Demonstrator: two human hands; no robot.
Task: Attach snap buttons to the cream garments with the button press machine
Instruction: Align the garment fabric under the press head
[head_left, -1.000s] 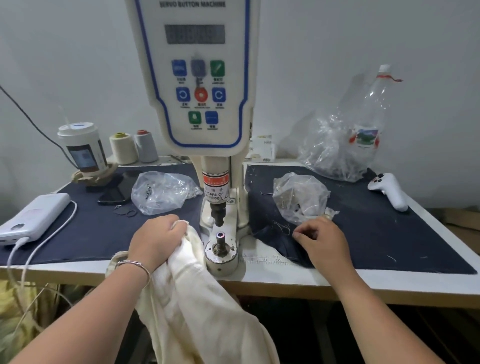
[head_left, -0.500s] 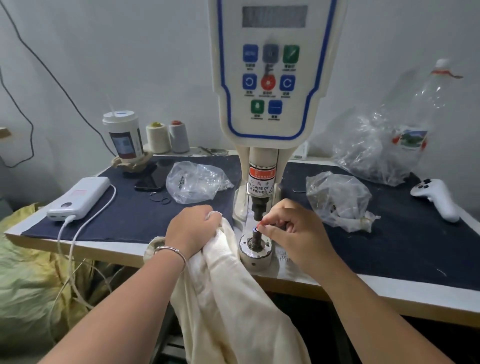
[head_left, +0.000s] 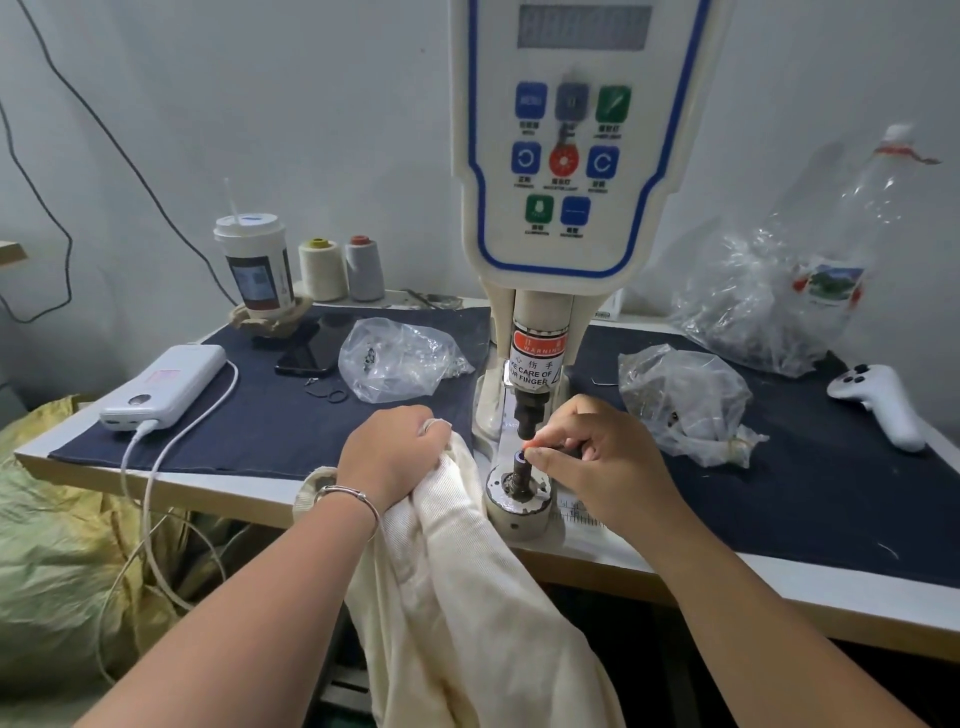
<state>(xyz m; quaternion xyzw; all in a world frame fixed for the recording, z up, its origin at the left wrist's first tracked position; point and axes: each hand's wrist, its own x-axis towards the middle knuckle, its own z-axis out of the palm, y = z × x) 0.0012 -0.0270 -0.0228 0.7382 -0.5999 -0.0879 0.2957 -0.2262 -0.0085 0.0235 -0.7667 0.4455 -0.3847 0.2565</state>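
Note:
The white button press machine (head_left: 566, 171) stands at the table's middle, its punch (head_left: 529, 415) above a round metal die (head_left: 517, 501). A cream garment (head_left: 467, 582) hangs over the table's front edge, just left of the die. My left hand (head_left: 389, 457) grips the garment's top edge. My right hand (head_left: 597, 457) has thumb and forefinger pinched at the top of the die's post, where a small snap button part (head_left: 519, 457) sits.
Clear plastic bags lie left (head_left: 400, 364) and right (head_left: 680, 400) of the machine, a bigger one (head_left: 769, 306) behind. A white controller (head_left: 883, 402), power bank (head_left: 166, 387), phone (head_left: 311, 348), cup (head_left: 254, 265) and thread cones (head_left: 340, 267) rest on the navy mat (head_left: 270, 415).
My right hand left the mat by the right bag and came to the die post, pinching a snap part there. The view shifted left. My left hand kept hold of the garment.

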